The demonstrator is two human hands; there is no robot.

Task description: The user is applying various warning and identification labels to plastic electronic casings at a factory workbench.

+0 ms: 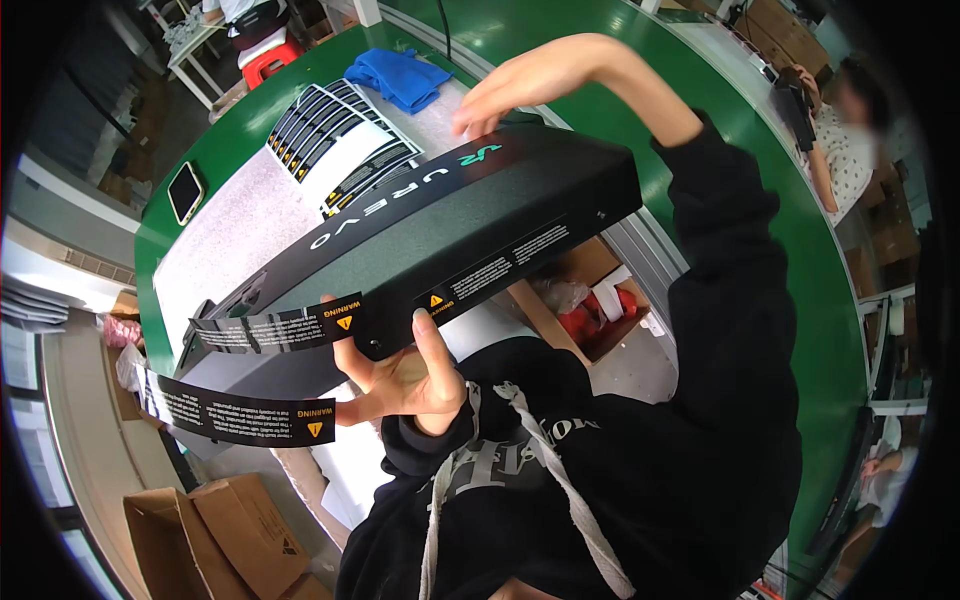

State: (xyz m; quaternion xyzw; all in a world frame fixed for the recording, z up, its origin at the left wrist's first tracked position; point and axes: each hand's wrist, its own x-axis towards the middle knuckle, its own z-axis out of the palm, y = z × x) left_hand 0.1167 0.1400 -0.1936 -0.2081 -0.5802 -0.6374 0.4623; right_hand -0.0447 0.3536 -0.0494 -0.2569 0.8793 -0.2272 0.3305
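A long black equipment cover [400, 235] with white lettering and a green logo stands tilted across the table in front of me. My left hand [405, 380] is at its near edge, its fingers spread. Two black warning labels hang from its fingertips: an upper label [275, 328] lies across the cover, and a lower label [240, 410] curls off to the left. The thumb touches the cover beside a warning label [490, 270] stuck along its near side. Over the far edge, my right hand [535, 85] hangs with loosely bent fingers; the cover partly hides their tips.
Sheets of black labels [340, 150] and a blue cloth [400, 78] lie beyond the cover. A phone [186, 193] rests on the green tabletop at left. Cardboard boxes [220, 535] stand lower left; an open box [590, 305] holds red items. Another person [840, 150] works at right.
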